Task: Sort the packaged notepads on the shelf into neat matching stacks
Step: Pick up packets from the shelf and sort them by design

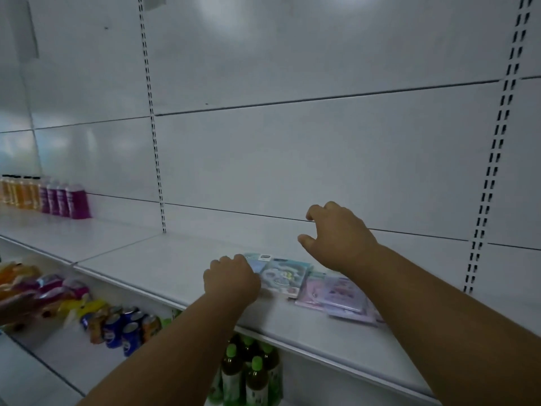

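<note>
Several packaged notepads lie flat on the white shelf. A blue-green pack sits in the middle, with pink and lilac packs overlapping loosely to its right. My left hand rests curled at the left edge of the blue-green pack, touching it; whether it grips the pack is hidden. My right hand hovers above the packs, fingers bent and apart, holding nothing. My right forearm hides part of the lilac packs.
Purple bottles and orange ones stand at the far left of the same shelf. Below are soda cans, colourful pouches and green-capped drink bottles. Slotted uprights run up the back panel.
</note>
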Demonstrator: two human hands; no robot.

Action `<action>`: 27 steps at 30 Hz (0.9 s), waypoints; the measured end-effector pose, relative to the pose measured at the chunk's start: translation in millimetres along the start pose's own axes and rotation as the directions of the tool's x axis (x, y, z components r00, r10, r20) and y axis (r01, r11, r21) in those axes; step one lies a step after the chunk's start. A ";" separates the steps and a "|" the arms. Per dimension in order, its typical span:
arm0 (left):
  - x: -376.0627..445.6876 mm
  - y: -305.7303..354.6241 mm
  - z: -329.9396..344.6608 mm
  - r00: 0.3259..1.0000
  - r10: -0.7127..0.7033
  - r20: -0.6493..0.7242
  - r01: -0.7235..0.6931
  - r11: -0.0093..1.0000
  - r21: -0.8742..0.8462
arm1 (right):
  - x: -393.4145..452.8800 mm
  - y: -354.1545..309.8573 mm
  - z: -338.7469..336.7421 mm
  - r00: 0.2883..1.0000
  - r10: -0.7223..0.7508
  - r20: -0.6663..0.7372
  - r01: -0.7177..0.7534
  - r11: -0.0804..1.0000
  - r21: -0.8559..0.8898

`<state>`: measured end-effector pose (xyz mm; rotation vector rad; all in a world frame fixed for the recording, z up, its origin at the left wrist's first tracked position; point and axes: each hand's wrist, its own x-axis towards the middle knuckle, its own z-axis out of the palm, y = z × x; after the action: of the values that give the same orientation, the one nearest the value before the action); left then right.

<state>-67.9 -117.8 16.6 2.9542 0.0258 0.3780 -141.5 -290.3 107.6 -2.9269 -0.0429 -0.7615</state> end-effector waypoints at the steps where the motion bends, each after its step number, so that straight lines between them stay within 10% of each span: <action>1: 8.3 -5.6 1.6 0.999 -0.017 0.049 0.018 1.000 -0.012 | 5.2 -4.8 5.0 1.000 0.004 0.012 -0.004 1.000 -0.003; 10: 63.3 -33.7 4.2 0.985 -0.044 0.164 0.091 0.954 -0.287 | 23.8 -41.7 49.4 0.982 0.176 0.074 -0.177 0.984 0.010; 14: 76.4 -52.7 -6.8 0.984 0.028 0.177 0.096 0.751 -0.653 | 25.1 -56.2 73.0 0.939 0.303 0.161 -0.302 0.953 -0.030; 20: 51.7 -90.1 -27.4 0.977 0.172 0.129 0.096 0.191 -0.977 | 32.1 -78.3 112.8 0.809 0.485 0.333 -0.458 0.874 -0.160; 27: 42.8 -125.9 -42.9 0.964 0.262 0.037 0.008 0.112 -0.994 | 49.0 -89.1 129.4 0.706 0.626 0.330 -0.571 0.779 -0.257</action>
<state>-36.8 14.8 47.7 1.5354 -0.3797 0.0117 -41.1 -186.4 28.7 -2.8614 0.9228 -0.0524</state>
